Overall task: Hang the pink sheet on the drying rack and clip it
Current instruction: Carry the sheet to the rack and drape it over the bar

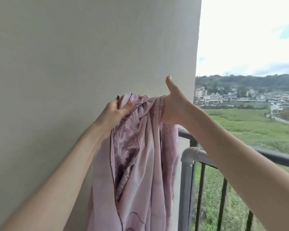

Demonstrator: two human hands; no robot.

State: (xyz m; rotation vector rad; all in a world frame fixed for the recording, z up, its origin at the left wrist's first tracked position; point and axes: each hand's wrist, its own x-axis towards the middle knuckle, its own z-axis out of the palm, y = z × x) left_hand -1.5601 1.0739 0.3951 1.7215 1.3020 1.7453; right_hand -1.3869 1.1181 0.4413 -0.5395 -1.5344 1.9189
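The pink sheet (140, 160) hangs bunched in long folds in front of a pale wall, held up at chest height by both hands. My left hand (115, 112) grips a gathered wad of its top edge. My right hand (173, 105) holds the stitched hem to the right, thumb pointing up, fingers hidden behind the cloth. A grey metal pipe with an elbow joint (188, 155) stands just right of the sheet, below my right forearm; the sheet does not lie on it. No clips are in view.
A dark balcony railing (274, 158) with vertical bars runs from the wall to the right. The plain wall (73, 55) fills the left. Beyond the railing lie green fields, buildings and hills far below.
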